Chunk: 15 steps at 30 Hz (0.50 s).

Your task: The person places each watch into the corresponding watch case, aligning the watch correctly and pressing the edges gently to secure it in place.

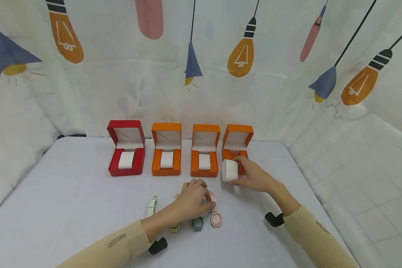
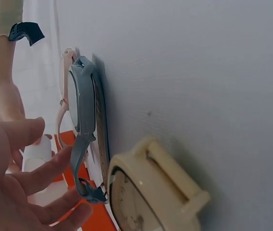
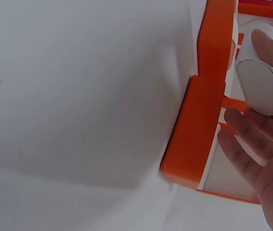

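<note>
My right hand [image 1: 254,178] pinches a white watch cushion [image 1: 229,170] between thumb and fingers, just in front of the rightmost orange watch box [image 1: 238,128]. The cushion's flat oval end shows in the right wrist view, close over that open box. My left hand [image 1: 193,199] hovers over a row of watches with loosely bent fingers, its thumb overlapping the strap of a pink watch [image 1: 216,219]. Under the hand lies a blue-grey watch [image 2: 82,101], its strap beside the fingertips in the left wrist view. A beige-yellow watch [image 2: 141,190] and a pale watch [image 1: 152,206] lie further left.
Left of the rightmost box stand two more open orange boxes [image 1: 204,173] [image 1: 166,172] and an open red box [image 1: 115,165], each with a white cushion inside. They line the back of the white-covered table [image 1: 70,186], before a printed curtain [image 1: 201,104].
</note>
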{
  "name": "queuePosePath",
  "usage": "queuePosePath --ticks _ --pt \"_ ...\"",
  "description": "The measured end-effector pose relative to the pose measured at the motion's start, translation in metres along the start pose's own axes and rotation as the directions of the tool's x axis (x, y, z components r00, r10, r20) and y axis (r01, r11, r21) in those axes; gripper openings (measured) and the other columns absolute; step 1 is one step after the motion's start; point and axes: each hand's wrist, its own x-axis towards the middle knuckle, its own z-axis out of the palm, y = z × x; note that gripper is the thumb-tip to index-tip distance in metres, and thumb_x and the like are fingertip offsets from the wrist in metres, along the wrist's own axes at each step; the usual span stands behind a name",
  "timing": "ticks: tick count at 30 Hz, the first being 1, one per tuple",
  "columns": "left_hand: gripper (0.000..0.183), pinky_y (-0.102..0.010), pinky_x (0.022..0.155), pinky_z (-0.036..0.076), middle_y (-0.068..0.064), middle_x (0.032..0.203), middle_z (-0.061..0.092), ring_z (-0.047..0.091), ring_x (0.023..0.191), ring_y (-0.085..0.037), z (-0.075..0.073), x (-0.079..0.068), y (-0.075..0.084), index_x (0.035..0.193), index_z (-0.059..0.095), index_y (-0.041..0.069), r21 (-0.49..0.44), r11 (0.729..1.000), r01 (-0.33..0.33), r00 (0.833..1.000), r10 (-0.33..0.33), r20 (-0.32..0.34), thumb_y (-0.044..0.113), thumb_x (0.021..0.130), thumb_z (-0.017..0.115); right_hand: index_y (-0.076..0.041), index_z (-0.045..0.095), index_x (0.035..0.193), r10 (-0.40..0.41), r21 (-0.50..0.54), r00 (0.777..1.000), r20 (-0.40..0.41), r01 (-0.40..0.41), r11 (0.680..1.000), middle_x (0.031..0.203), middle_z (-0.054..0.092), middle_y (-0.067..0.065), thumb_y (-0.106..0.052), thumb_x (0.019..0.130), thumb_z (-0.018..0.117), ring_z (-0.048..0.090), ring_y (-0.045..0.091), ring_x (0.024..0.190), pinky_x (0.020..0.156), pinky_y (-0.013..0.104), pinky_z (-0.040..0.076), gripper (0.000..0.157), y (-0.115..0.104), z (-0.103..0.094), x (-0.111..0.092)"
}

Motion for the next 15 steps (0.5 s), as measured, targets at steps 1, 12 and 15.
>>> queuePosePath --ticks 1,12,15 --pt "0.019 -0.062 0.101 0.038 -0.014 0.123 0.063 0.052 0.119 -0.033 0.0007 0.0009 0.0003 0.083 0.078 0.016 0.007 1.0 0.005 1.0 -0.005 -0.005 0.032 0.092 0.077 -0.007 0.044 0.141 -0.004 0.004 1.0 0.001 0.004 1.0 0.125 0.061 0.007 -0.029 0.083 0.089 0.062 0.024 0.109 0.094 0.048 0.055 0.077 -0.0005 0.0005 -0.0006" --pt "0.031 -0.057 0.096 0.039 0.0 0.095 0.057 0.05 0.097 -0.023 0.0077 0.0071 0.0051 0.066 0.064 0.021 0.012 0.999 0.041 0.999 -0.041 0.009 0.031 0.089 0.081 -0.006 0.044 0.142 -0.028 -0.032 1.0 0.009 0.028 0.999 0.127 0.061 0.006 -0.031 0.083 0.089 0.063 0.022 0.11 0.095 0.045 0.055 0.078 -0.0027 0.0038 -0.005" --pt "0.03 -0.058 0.097 0.038 0.001 0.093 0.056 0.05 0.096 -0.022 0.0078 0.0086 0.007 0.066 0.064 0.021 0.009 0.999 0.044 0.999 -0.045 0.019 0.029 0.089 0.082 -0.006 0.044 0.142 -0.026 -0.023 1.0 0.013 0.027 0.999 0.128 0.06 0.006 -0.03 0.083 0.089 0.063 0.022 0.11 0.095 0.045 0.055 0.078 -0.0023 0.005 -0.005"
